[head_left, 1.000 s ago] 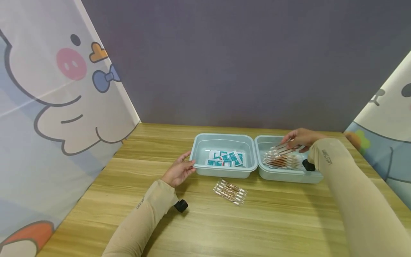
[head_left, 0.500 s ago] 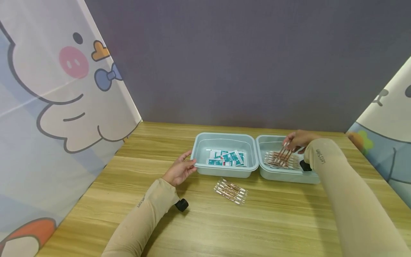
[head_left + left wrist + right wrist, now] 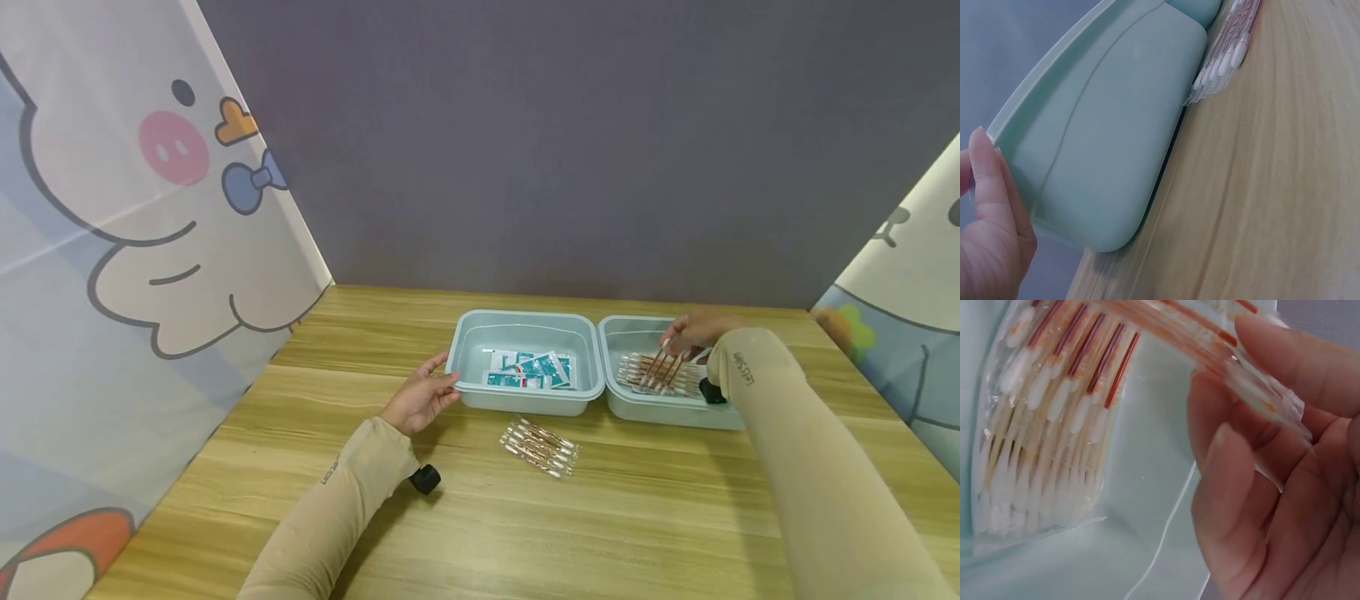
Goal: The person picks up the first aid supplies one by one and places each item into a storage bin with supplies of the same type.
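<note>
My left hand grips the left end of a pale blue plastic basin, thumb and fingers on its rim. Several white-and-teal sachets lie inside. Over the second basin, my right hand pinches a clear pack of cotton swabs with reddish-brown stems, which hangs tilted. Below it, more packed swabs lie flat on that basin's floor. Another pack of swabs lies on the table in front of the left basin.
The two basins stand side by side, rims nearly touching, on a wood-grain table. A grey panel rises behind them. Cartoon-printed cloth hangs at the left, with similar cloth at the right.
The pack in my right hand has turned from nearly level to a steeper slant and now hangs lower over the other swabs. My left hand keeps its grip on the basin.
</note>
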The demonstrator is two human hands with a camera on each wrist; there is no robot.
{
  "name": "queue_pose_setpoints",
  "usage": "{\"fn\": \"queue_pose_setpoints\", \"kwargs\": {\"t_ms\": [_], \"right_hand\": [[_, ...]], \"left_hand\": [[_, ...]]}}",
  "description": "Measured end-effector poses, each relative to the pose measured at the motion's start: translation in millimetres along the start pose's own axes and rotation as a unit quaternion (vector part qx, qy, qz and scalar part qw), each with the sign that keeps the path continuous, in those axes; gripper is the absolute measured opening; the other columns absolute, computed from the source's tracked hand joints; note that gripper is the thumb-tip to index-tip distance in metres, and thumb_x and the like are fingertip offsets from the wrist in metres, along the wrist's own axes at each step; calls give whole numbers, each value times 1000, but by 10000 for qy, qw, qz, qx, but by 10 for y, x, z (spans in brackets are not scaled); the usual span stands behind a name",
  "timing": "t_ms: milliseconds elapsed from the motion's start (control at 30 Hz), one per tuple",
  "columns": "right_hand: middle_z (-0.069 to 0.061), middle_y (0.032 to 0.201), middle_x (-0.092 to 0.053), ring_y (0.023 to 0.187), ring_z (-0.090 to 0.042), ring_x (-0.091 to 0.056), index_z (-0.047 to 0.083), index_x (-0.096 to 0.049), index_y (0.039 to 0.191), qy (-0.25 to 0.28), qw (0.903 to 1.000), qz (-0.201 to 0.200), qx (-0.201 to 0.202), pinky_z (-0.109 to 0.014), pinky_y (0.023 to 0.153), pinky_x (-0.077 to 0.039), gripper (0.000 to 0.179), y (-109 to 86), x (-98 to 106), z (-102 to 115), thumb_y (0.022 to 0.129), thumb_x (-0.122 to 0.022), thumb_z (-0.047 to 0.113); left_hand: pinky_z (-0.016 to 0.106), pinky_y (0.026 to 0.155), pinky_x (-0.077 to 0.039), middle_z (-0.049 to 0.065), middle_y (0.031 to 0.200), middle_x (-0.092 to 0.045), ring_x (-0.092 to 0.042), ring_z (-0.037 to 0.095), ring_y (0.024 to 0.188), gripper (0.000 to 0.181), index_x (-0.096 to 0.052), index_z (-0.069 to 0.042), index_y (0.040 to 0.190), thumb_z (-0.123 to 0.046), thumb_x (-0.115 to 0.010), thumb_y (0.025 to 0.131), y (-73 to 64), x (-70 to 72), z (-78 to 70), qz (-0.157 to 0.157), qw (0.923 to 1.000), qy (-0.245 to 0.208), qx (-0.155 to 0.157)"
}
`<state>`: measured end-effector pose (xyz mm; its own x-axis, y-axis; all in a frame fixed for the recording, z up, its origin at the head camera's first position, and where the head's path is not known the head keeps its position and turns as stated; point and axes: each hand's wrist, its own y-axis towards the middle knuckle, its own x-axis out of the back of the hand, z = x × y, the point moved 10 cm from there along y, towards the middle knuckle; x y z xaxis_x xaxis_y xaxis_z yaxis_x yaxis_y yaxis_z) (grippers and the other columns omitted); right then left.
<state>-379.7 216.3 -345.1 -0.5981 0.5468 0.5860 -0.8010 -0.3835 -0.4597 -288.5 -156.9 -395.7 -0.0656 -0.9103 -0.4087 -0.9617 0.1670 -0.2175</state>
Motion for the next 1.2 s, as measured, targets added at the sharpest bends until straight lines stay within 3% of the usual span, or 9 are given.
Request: {"fn": "queue_pose_setpoints", "kwargs": {"t_ms": [367, 533, 733, 767, 867, 1067, 1200], "right_hand": [[-1, 84, -60, 69, -14, -55, -6, -60, 99, -169, 9997, -28, 191, -32, 67, -52, 14, 0, -13, -7, 93, -58, 7], [-4, 89, -60, 75, -15, -55, -11, -55, 108, -282, 9993, 38, 223, -32, 71, -52, 23, -20, -29, -1, 93, -57, 7], [-13, 104, -55, 85, -23, -54, -13, -47, 118, -463, 9988, -28, 154, -39, 77, -51, 34, -61, 5, 6, 93, -57, 9], [-12, 104, -54, 84, -23, -53, -12, -47, 119, -454, 9989, -43, 96, -40, 77, -50, 36, -62, 13, -6, 93, -57, 10], [-9, 100, -53, 81, -21, -51, -10, -47, 120, -442, 9989, -125, -26, -39, 75, -48, 37, -45, 40, -40, 93, -58, 13], [-8, 94, -56, 75, -19, -52, -6, -53, 122, -732, 9959, -481, 210, -36, 63, -49, 40, -38, 91, 144, 92, -63, 17], [-8, 98, -61, 78, -21, -54, -4, -55, 123, -941, 9935, -433, 469, -34, 61, -50, 42, -65, -10, 363, 90, -65, 20]], "left_hand": [[12, 57, -53, 7, 81, -56, -58, 6, 57, 60, -16, 0, 150, 7, -43, 98, 11, 5, 22, 14, 10000, -34, 31], [12, 57, -53, 7, 81, -55, -57, 5, 57, 60, -14, -1, 151, 7, -42, 98, 6, 7, 35, 18, 9999, -54, 92], [10, 62, -53, 5, 83, -56, -58, 4, 61, 65, -17, 2, 149, 2, -53, 96, -8, -18, -3, 277, 9993, 44, -243], [12, 63, -54, 6, 83, -57, -60, 5, 62, 66, -19, 1, 149, 1, -56, 94, 11, -16, 0, 461, 9983, -77, -342], [12, 65, -54, 7, 85, -58, -60, 5, 64, 70, -20, 2, 149, -3, -61, 92, -2, -22, -12, 569, 9975, -74, -420], [11, 62, -53, 7, 85, -57, -59, 4, 61, 62, -15, 1, 150, 4, -47, 97, 8, 7, -42, 186, 9997, 74, -157], [12, 59, -53, 6, 82, -56, -58, 6, 59, 62, -13, -1, 151, 7, -44, 98, 10, 20, -30, 68, 10000, 41, 57]]}}
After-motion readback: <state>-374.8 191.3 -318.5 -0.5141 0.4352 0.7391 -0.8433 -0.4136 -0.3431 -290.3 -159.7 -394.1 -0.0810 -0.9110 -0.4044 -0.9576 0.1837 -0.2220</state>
